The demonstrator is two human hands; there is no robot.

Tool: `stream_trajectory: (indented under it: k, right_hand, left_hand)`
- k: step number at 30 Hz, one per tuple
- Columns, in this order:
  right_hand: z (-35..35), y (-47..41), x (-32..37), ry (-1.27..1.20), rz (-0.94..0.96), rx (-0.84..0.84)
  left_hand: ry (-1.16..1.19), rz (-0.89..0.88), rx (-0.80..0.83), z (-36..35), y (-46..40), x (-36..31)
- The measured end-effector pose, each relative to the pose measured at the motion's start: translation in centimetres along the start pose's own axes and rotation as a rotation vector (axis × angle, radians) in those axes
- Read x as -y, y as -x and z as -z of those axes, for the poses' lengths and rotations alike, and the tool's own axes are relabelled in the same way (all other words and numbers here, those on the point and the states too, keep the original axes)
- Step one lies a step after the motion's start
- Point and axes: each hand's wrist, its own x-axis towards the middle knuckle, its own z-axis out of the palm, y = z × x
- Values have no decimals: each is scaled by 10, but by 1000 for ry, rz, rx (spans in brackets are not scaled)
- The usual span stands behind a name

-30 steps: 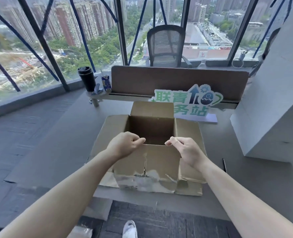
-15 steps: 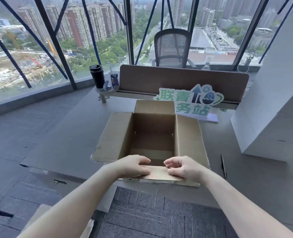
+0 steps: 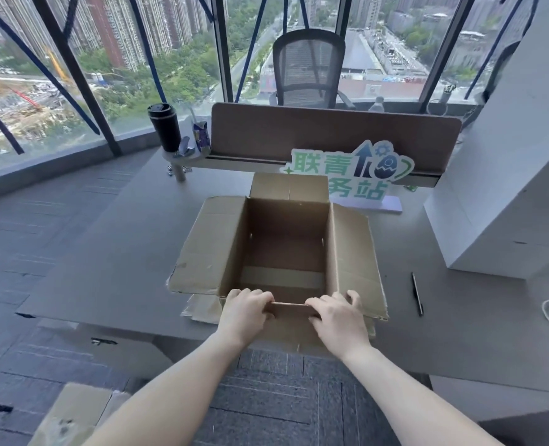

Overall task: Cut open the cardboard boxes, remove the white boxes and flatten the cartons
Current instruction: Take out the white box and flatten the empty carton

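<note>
An open cardboard box (image 3: 286, 252) stands upright on the gray desk (image 3: 122, 252), close to the near edge, with its mouth facing up. Its four top flaps are spread: the left flap (image 3: 207, 244) and the right flap (image 3: 355, 255) lie out to the sides, the far flap (image 3: 289, 186) stands up at the back, and the near flap is folded toward the person. Inside, a strip of tape (image 3: 281, 276) runs across the brown floor of the box, and nothing else shows in it.

Both hands hold the near rim of the box. The left hand (image 3: 245, 312) curls its fingers over the edge at the left part of that rim, and the right hand (image 3: 337, 313) grips it the same way just to the right, fingers hooked inside, palms on the outer side. The bare stretch of rim between them is short. The box lies directly ahead of both wrists, beyond the knuckles.

A black pen (image 3: 417, 294) lies on the desk to the right of the box, apart from it. Behind the box stands a green and white sign (image 3: 340, 169), then a brown divider panel (image 3: 331, 133). A black tumbler (image 3: 164, 127) sits at the far left corner, and a mesh office chair (image 3: 308, 69) stands by the window. A white block (image 3: 504, 188) rises on the right. More cardboard (image 3: 70, 413) lies on the floor at lower left.
</note>
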Motion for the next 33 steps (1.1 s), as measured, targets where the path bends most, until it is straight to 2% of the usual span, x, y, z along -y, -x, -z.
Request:
stream_trajectory:
  k: [3, 6, 8, 10, 12, 14, 16, 19, 22, 25, 29, 33]
  right_hand:
    - [8, -2, 1, -281, -5, -88]
    - [24, -10, -2, -489, -197, -207]
    - [31, -21, -11, -509, -413, -172]
    - [34, -34, -23, -473, -578, -51]
    - [37, -42, -30, -466, -666, 102]
    - [37, -46, -29, -513, -703, 222]
    - [36, -48, -25, -553, -712, 292]
    - [30, -51, -20, -631, -740, 313]
    - [23, -50, -15, -781, -753, 265]
    - [27, -45, -11, -861, -732, 207]
    - [35, -41, -13, -862, -677, 145]
    - [48, -42, -15, -876, -630, 101]
  left_hand:
    - [6, 55, -107, -1, -1, 10]
    - [61, 192, -198, 9, 5, 10]
    - [116, 333, -197, 15, 14, 6]
    - [205, 533, -121, 19, 22, 1]
    - [392, 789, -22, 18, 26, 3]
    - [637, 1013, 10, 17, 28, 8]
    - [922, 1153, -47, 11, 28, 11]
    - [1370, 1277, -236, -2, 27, 9]
    - [1673, 1296, -358, -3, 29, -4]
    - [1865, 1158, -348, -2, 29, -16]
    - [1943, 1005, -345, 10, 24, -15]
    - [1919, 857, -280, 32, 9, -18]
